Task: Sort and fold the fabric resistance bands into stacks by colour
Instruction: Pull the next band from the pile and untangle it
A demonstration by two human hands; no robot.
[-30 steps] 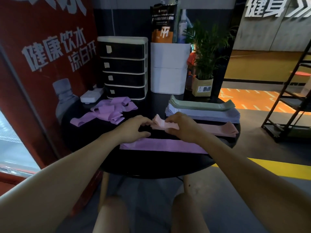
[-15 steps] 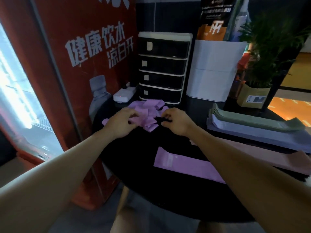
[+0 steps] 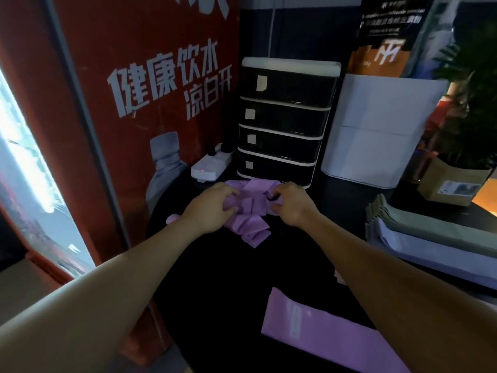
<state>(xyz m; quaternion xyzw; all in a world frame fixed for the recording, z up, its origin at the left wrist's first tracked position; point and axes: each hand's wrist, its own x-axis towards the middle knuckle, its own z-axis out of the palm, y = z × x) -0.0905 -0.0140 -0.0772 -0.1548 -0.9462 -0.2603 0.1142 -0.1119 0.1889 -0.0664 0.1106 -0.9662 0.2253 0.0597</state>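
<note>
Left hand and right hand close together, both with fingers curled into tangled purple bands at far left of black round table. Flat purple band near, under right forearm. Folded green and lilac stacks right. Drawer unit just beyond tangle; white power strip left of it.

Both hands on a tangled purple band pile near the bench's far edge, left hand and right hand gripping it, flat purple band at near edge, folded stacks at right edge
</note>
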